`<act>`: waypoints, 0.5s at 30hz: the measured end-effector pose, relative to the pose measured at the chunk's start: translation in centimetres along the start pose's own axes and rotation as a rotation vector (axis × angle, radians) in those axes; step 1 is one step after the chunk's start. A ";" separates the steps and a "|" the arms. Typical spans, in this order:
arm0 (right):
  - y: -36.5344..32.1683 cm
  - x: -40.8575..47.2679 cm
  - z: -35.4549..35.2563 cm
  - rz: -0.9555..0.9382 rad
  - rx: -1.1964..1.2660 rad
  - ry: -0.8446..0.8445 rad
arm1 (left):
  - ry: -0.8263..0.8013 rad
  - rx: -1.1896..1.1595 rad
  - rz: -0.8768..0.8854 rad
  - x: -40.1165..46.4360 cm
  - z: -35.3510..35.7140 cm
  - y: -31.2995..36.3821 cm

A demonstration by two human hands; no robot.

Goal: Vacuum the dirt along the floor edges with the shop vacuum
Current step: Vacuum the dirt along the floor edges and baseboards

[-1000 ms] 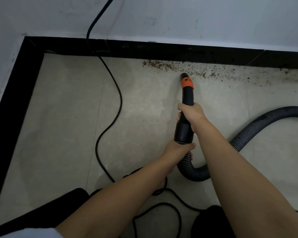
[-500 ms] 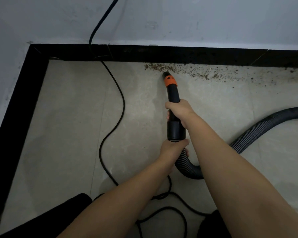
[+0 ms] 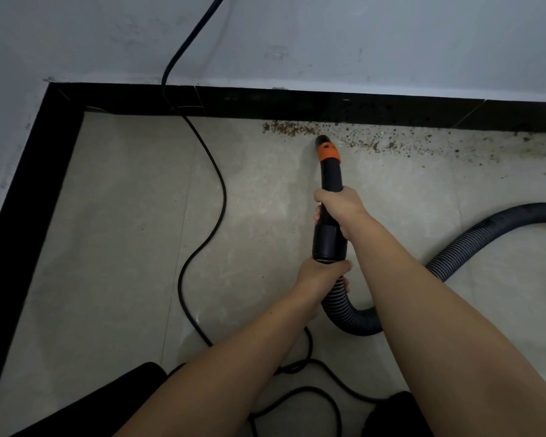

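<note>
Fingers of the right hand (image 3: 339, 207) wrap tight round the black vacuum nozzle (image 3: 330, 197) abt midway along its length, knuckles up, thumb side twd the wall; fingertips (image 3: 317, 215) peek out on the nozzle's left side. Left hand (image 3: 320, 274) sits lower, fingers curled round the ribbed hose (image 3: 353, 313) right where it joins the nozzle's wide rear cuff, thumb laid across the top & a couple of fingertips showing under the hose on the right.

Both forearms reach fwd from the bottom of the view, fairly straight, right arm crossing over the hose bend. Right wrist is in line w/ the forearm; left wrist bends slightly inward twd the cuff.

Nozzle points away from the person, near upright in frame, tilted a bit left at the tip. Orange collar (image 3: 327, 152) sits just behind the black tip, which is at the near edge of the dirt (image 3: 289, 128), a brown crumb strip lying on the beige tile floor (image 3: 123, 231) along the black baseboard (image 3: 297, 104). Whether the tip touches the floor: can't tell. More specks scatter rightward along the same edge.

Hose loops down behind the left hand, curves under the right arm, then runs off to the right edge. Black power cord (image 3: 216, 184) drops down the grey wall (image 3: 360, 42), snakes over the floor left of the nozzle & coils near the person's dark-clad knees at the bottom.
</note>
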State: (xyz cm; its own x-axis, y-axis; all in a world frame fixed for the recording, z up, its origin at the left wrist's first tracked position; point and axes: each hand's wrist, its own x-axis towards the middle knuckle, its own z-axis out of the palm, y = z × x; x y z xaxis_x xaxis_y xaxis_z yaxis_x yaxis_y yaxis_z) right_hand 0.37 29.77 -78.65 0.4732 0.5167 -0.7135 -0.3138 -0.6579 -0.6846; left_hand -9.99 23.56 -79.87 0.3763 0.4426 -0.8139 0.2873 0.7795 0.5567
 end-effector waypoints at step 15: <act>-1.2 0.1 6.6 -0.017 -0.083 -0.189 | 0.166 -0.127 0.041 0.1 -4.4 0.7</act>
State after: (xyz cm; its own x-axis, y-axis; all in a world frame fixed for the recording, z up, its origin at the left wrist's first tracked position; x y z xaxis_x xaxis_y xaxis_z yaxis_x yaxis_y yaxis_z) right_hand -4.66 34.24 -78.90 0.3131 0.6166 -0.7223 -0.2339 -0.6871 -0.6879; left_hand -13.68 26.09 -80.29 0.2322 0.5339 -0.8130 0.1576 0.8042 0.5731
